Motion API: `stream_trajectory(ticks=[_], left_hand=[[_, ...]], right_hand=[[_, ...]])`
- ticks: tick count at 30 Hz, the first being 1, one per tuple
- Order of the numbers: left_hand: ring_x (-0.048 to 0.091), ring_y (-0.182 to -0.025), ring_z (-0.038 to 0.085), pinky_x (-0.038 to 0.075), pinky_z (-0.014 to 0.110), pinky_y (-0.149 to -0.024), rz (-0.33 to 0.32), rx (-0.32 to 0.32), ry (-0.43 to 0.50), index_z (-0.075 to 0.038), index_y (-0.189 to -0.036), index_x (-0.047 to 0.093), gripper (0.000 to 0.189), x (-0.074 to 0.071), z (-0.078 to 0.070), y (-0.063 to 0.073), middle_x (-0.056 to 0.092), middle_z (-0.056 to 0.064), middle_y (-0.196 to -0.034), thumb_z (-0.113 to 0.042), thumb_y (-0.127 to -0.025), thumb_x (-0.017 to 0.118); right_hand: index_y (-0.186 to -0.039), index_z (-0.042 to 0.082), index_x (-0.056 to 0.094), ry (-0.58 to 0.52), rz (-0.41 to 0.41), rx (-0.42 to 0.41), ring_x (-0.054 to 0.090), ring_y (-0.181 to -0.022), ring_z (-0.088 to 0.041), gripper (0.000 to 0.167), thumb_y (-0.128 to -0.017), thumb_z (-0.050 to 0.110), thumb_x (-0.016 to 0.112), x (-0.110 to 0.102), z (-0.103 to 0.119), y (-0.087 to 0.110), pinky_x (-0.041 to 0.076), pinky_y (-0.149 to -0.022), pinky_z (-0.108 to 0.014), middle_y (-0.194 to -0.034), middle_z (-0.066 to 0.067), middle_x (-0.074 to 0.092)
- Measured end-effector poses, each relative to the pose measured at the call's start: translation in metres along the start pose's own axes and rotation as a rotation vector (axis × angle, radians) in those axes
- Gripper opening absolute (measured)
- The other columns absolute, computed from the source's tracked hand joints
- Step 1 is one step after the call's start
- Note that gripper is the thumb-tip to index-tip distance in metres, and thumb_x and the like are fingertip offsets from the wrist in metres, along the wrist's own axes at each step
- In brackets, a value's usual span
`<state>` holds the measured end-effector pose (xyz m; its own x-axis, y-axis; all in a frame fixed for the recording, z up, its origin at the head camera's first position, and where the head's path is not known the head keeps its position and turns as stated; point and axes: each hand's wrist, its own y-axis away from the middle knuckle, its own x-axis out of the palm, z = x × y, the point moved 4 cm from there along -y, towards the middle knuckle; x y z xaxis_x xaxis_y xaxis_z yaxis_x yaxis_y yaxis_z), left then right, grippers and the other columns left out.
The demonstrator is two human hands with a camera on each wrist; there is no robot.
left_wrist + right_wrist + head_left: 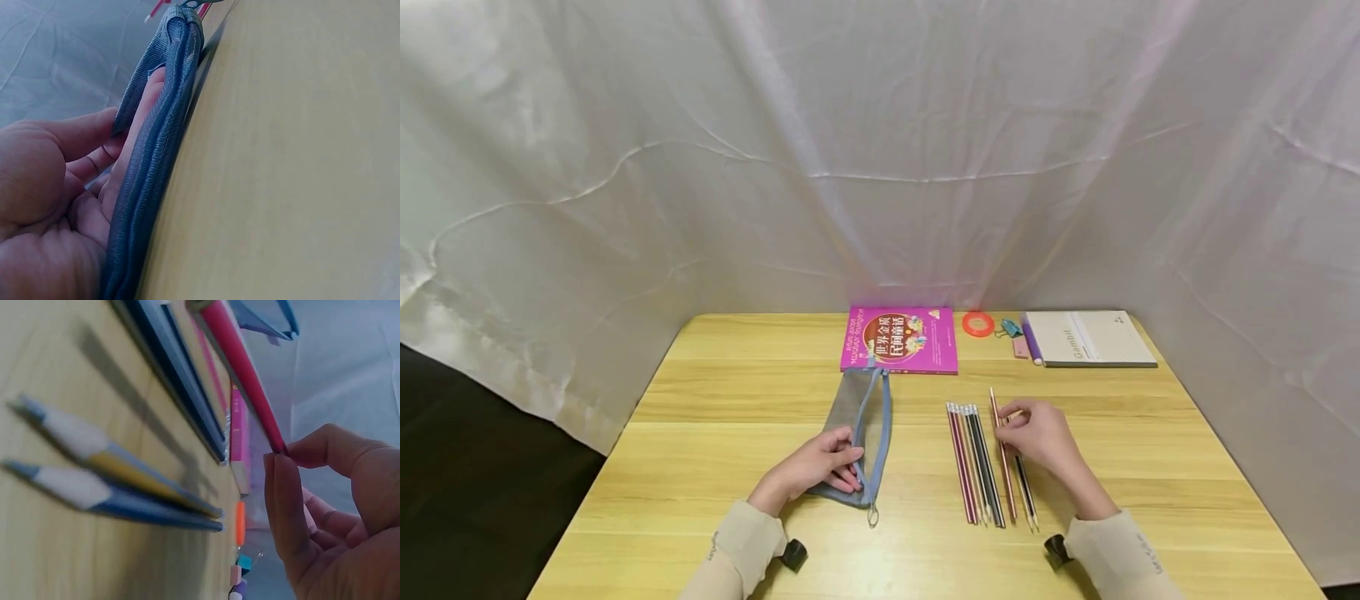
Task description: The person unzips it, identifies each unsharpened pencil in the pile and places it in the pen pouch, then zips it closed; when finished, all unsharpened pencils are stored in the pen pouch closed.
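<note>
A blue-grey mesh zip pouch (847,398) lies unzipped left of centre, its metal ring toward the near edge. My left hand (816,461) holds the pouch's opening apart; in the left wrist view, the thumb and fingers grip its blue edge (147,162), with some fingers inside. My right hand (1037,433) pinches a red pencil (240,372) between thumb and index finger, lifted off the table. To its left lies a row of several pencils (972,467), maroon, tan and black, eraser ends away from me. Two sharpened pencils (94,487) lie under the right hand.
Along the back lie a pink book (936,337), an orange tape ring (977,325), a teal binder clip (1009,328), a pink eraser (1020,347), a purple marker (1032,340) and a cream notebook (1090,337). Pale curtains (925,233) hang behind the table.
</note>
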<state>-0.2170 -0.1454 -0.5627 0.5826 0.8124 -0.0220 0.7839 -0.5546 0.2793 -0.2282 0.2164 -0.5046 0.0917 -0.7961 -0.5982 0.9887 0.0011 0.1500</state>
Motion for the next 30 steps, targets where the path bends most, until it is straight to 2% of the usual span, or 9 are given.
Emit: stream_trajectory(ticks=[6, 10, 14, 19, 30], left_hand=[[0.077, -0.079, 0.025, 0.065, 0.037, -0.072, -0.004, 0.0, 0.001, 0.002, -0.1, 0.046, 0.023, 0.0, 0.0, 0.0, 0.068, 0.011, -0.085, -0.018, -0.11, 0.053], [0.076, -0.079, 0.024, 0.065, 0.037, -0.072, -0.001, -0.001, 0.008, 0.001, -0.102, 0.047, 0.022, 0.001, -0.001, 0.0, 0.068, 0.011, -0.086, -0.019, -0.11, 0.053], [0.077, -0.079, 0.024, 0.065, 0.038, -0.072, 0.008, 0.003, 0.016, 0.003, -0.104, 0.047, 0.023, 0.003, -0.002, 0.001, 0.068, 0.011, -0.086, -0.019, -0.11, 0.053], [0.077, -0.08, 0.023, 0.065, 0.038, -0.073, 0.013, 0.008, 0.028, 0.004, -0.105, 0.046, 0.026, 0.006, -0.002, 0.001, 0.068, 0.011, -0.087, -0.02, -0.109, 0.053], [0.076, -0.079, 0.024, 0.065, 0.038, -0.072, -0.014, -0.003, 0.056, 0.002, -0.101, 0.047, 0.023, 0.014, -0.003, -0.001, 0.066, 0.01, -0.087, -0.019, -0.11, 0.052]], right_hand=[[-0.116, -0.006, 0.068, -0.176, 0.008, 0.002, 0.073, -0.067, -0.023, 0.032, -0.086, 0.002, 0.074, 0.0, 0.004, 0.0, 0.064, -0.065, -0.038, -0.086, -0.014, 0.076], [-0.118, -0.009, 0.065, -0.247, -0.004, 0.0, 0.074, -0.069, -0.029, 0.034, -0.085, -0.003, 0.072, 0.001, 0.006, -0.001, 0.064, -0.066, -0.04, -0.086, -0.017, 0.075], [-0.119, -0.01, 0.064, -0.29, -0.027, -0.003, 0.073, -0.067, -0.024, 0.036, -0.084, -0.004, 0.071, 0.002, 0.01, 0.0, 0.064, -0.065, -0.039, -0.084, -0.013, 0.074], [-0.124, -0.012, 0.059, -0.396, -0.021, -0.008, 0.07, -0.064, -0.015, 0.038, -0.087, -0.005, 0.068, 0.005, 0.015, -0.002, 0.064, -0.065, -0.034, -0.084, -0.01, 0.074], [-0.131, -0.012, 0.05, -0.55, -0.023, -0.023, 0.071, -0.062, -0.014, 0.044, -0.089, -0.011, 0.063, 0.017, 0.026, -0.005, 0.064, -0.069, -0.035, -0.08, -0.005, 0.071]])
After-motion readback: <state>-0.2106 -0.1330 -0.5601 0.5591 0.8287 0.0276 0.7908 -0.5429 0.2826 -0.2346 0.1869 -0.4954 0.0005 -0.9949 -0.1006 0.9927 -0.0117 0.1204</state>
